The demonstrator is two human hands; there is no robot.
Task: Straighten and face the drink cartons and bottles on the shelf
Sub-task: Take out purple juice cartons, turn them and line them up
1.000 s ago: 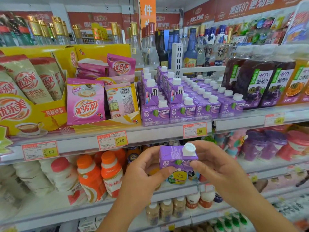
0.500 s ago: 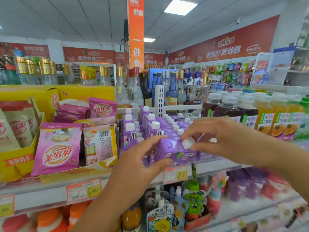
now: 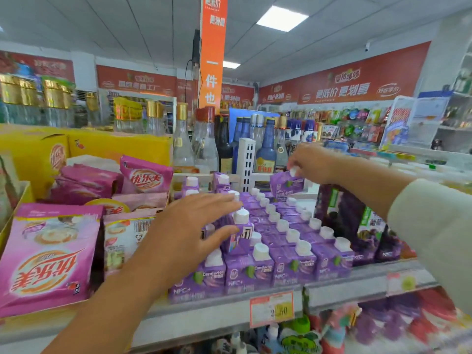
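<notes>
**Placing a purple carton at the back of the row**

Step in hand, as judged: returning one carton to the purple block and squaring it with its neighbours.

State of grip:
- right hand (image 3: pixel 310 162), upper right of centre: grip pinched on the white cap (image 3: pixel 293 172) of the held carton (image 3: pixel 286 186). The carton hangs below the fingers, tilted, printed face toward the camera.
- left hand (image 3: pixel 189 226), centre frame: grip spread, fingers straight, nothing held. It lies against the second-tier cartons (image 3: pixel 238 233) at the left of the block. Cannot tell whether it presses or only touches.

Position: the held carton is above the far end of the carton block (image 3: pixel 293 267), clear of the caps beneath it. It is just left of the dark juice bottles (image 3: pixel 342 218), which stand on the same shelf (image 3: pixel 204 318).

Notes on doing it well:
- Level the carton before lowering, since a cap pinch lets the body swing.
- Lower into a gap in the back row, cap in line with the other caps, label forward.
- Use the spread left hand as a stop so the raised cartons do not topple sideways toward the pink sachets (image 3: pixel 48 254).
- Watch the bottles on the right, because the right forearm passes close above them.
</notes>
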